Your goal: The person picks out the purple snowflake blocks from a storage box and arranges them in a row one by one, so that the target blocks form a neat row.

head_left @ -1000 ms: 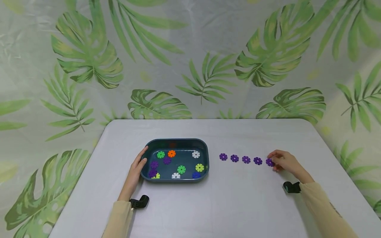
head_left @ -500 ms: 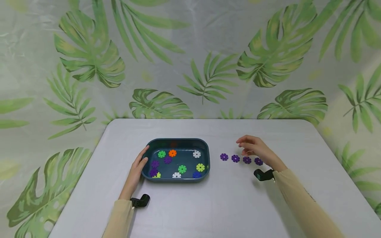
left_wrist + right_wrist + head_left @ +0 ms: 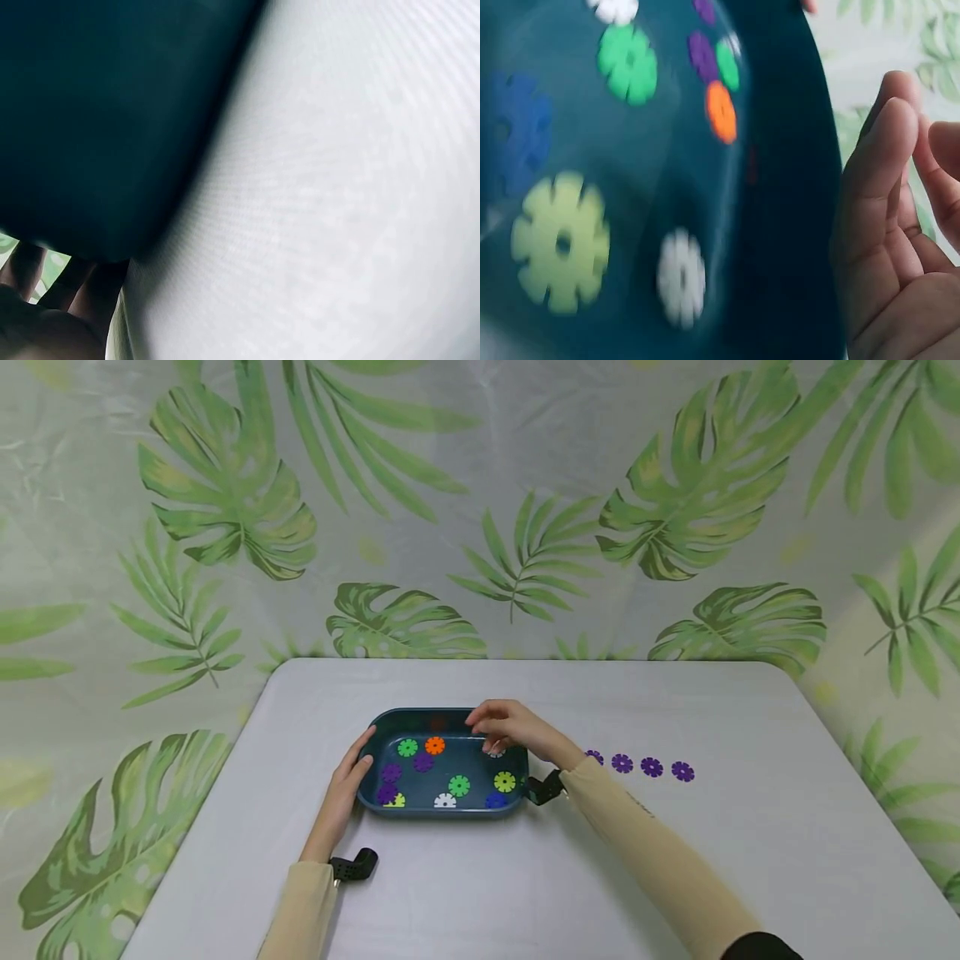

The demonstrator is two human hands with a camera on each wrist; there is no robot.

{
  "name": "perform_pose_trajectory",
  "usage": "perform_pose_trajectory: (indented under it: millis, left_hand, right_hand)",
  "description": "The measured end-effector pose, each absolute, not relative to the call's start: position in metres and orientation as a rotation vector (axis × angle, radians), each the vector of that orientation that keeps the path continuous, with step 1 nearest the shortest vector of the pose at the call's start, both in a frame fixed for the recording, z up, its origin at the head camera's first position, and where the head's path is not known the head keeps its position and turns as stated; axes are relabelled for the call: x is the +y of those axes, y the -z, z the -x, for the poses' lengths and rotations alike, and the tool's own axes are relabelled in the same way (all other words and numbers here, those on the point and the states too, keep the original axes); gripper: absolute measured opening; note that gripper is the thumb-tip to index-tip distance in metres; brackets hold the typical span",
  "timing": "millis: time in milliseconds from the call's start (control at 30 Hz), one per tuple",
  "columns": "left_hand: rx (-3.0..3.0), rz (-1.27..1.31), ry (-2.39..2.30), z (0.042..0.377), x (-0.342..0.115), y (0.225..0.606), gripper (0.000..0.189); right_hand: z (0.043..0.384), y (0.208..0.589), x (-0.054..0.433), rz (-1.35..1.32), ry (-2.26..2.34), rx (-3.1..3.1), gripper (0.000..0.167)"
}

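My left hand [image 3: 347,781] rests against the left end of a dark teal tray [image 3: 442,814], its fingers straight along the outer wall and fingertips at the rim. In the left wrist view, fingers [image 3: 90,289] show beside the tray's wall [image 3: 97,127]. Over the tray's back right part hovers my right hand [image 3: 517,727], fingers loosely bent, nothing between them. Below it lie a partly covered white notched disc [image 3: 681,277] and a yellow one [image 3: 505,782]. Green [image 3: 459,787], orange [image 3: 435,746], purple [image 3: 423,762], blue [image 3: 496,800] and more white discs [image 3: 445,801] lie in the tray.
Right of the tray, a row of purple notched discs [image 3: 652,767] lies flat on the white table [image 3: 465,893]; my right forearm covers its left end. A leaf-patterned cloth [image 3: 525,527] hangs behind the table.
My right hand has let go of the rightmost purple disc in the row and swept left over the row to above the tray. My left hand has stayed at the tray.
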State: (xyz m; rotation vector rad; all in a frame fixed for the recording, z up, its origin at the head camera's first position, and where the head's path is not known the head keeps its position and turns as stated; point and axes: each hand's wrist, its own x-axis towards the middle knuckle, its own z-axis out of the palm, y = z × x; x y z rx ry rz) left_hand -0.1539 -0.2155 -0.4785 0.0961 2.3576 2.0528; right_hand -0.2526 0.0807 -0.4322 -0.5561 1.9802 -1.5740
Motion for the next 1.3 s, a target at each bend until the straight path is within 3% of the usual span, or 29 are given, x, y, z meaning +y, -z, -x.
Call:
perform_pose_trajectory:
  millis: [467,1300]
  left_hand:
    - [2.363,-0.093,-2.038,0.154,-0.215,0.476,0.048]
    - [2.414,-0.092,-2.037,0.165,-0.224,0.507,0.046]
  right_hand:
    - [0.256,0.453,-0.003,0.523,1.395,1.928,0.027]
    - [0.253,0.461,-0.017,0.518,1.275,1.962,0.026]
